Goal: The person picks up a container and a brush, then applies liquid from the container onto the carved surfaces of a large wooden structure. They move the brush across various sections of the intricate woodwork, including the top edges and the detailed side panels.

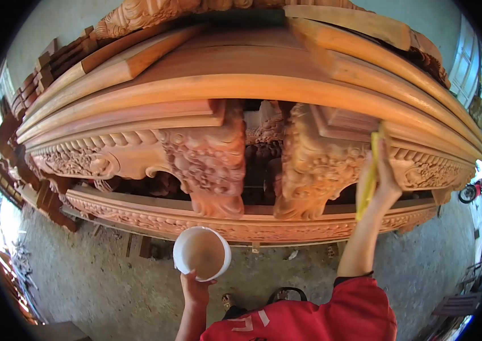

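Observation:
My left hand holds a white bucket by its lower side, its open top facing up; the inside looks brownish. At the right, my right hand grips a thin yellow object, held upright on edge. Its top end is at the moulded edge of the carved wooden furniture, beside a carved corner leg. Whether it touches the wood is hard to tell. Another carved leg stands left of the dark gap.
Long wooden mouldings lie stacked across the top. Carved wooden parts are piled at the far left. Grey concrete floor lies below. A red motorbike stands at the far right, with wooden pieces at lower right.

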Demonstrator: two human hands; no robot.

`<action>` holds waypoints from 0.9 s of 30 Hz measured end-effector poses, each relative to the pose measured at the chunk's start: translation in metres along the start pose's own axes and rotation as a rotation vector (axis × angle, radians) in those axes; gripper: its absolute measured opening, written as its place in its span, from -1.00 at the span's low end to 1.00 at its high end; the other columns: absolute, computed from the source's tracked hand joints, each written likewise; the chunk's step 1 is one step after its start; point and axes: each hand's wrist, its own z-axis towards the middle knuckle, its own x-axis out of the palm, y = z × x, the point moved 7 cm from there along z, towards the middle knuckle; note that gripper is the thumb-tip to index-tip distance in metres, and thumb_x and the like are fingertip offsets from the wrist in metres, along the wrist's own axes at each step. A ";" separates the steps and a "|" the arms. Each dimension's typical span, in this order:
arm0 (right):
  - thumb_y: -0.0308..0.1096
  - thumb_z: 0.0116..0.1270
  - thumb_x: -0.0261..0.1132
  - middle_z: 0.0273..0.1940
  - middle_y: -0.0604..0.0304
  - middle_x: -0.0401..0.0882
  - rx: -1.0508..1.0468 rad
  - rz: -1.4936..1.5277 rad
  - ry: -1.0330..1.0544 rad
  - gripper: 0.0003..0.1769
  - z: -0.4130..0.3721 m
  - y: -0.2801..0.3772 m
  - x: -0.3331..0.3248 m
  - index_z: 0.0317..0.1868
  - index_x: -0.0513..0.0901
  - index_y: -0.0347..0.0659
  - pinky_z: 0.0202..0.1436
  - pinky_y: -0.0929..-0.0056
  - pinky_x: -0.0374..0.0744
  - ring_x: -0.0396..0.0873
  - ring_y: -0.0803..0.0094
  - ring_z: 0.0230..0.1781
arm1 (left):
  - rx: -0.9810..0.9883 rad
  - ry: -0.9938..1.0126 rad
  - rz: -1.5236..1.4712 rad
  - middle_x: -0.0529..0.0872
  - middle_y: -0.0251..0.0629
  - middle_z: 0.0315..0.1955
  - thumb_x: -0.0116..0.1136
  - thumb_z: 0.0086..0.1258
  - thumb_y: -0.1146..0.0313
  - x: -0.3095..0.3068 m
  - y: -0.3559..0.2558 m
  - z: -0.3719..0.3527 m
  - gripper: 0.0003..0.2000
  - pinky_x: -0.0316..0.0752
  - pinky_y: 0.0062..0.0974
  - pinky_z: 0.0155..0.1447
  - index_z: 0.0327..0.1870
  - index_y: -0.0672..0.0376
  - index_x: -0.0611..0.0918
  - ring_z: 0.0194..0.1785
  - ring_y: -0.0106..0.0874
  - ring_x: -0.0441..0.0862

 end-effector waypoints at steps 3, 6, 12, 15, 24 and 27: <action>-0.50 0.10 0.25 -0.07 0.00 0.52 -0.118 0.121 0.063 -0.64 -0.011 0.072 0.031 -0.04 0.53 -0.26 -0.15 0.50 0.56 0.58 0.27 -0.16 | 0.040 0.015 0.135 0.52 -0.17 -0.12 -0.02 0.05 0.17 -0.025 -0.034 0.009 -0.44 0.57 -0.47 -0.53 0.11 0.19 0.29 -0.25 -0.32 0.60; -0.53 0.10 0.24 -0.11 -0.02 0.54 -0.179 0.460 0.215 -0.66 -0.021 0.136 0.055 -0.05 0.53 -0.30 -0.16 0.52 0.54 0.59 0.27 -0.19 | 0.070 0.017 0.198 0.51 -0.13 -0.12 0.00 0.04 0.17 -0.048 -0.066 0.014 -0.43 0.58 -0.50 -0.54 0.12 0.23 0.27 -0.26 -0.32 0.60; -0.55 0.13 0.20 -0.10 -0.03 0.54 -0.042 0.462 0.093 -0.66 -0.031 0.189 0.062 -0.04 0.51 -0.31 -0.20 0.51 0.58 0.59 0.31 -0.17 | 0.084 -0.012 0.161 0.51 -0.12 -0.13 -0.01 0.07 0.19 -0.103 -0.105 0.020 -0.45 0.59 -0.49 -0.53 0.11 0.23 0.28 -0.27 -0.32 0.61; -0.58 0.03 0.24 -0.13 -0.05 0.55 -0.157 0.496 0.060 -0.57 -0.048 0.220 0.081 -0.01 0.51 -0.24 -0.34 0.50 0.60 0.61 0.33 -0.25 | 0.079 -0.038 0.135 0.52 -0.15 -0.13 -0.01 0.08 0.19 -0.121 -0.114 0.020 -0.47 0.59 -0.48 -0.53 0.10 0.22 0.30 -0.27 -0.33 0.61; -0.39 0.08 0.19 -0.01 -0.05 0.47 -0.531 0.426 0.386 -0.56 -0.067 0.342 0.139 0.03 0.46 -0.18 -0.13 0.41 0.54 0.50 0.18 -0.02 | 0.055 -0.073 0.111 0.54 -0.15 -0.15 -0.03 0.09 0.20 -0.151 -0.119 0.012 -0.50 0.57 -0.47 -0.54 0.09 0.19 0.32 -0.27 -0.32 0.60; -0.26 0.19 0.16 -0.05 0.11 0.52 -0.250 0.763 0.550 -0.60 -0.051 0.322 0.140 0.06 0.46 -0.11 -0.10 0.47 0.50 0.52 0.37 -0.11 | 0.034 -0.087 0.100 0.54 -0.16 -0.15 -0.04 0.09 0.20 -0.157 -0.115 0.013 -0.50 0.58 -0.46 -0.52 0.09 0.19 0.32 -0.27 -0.32 0.60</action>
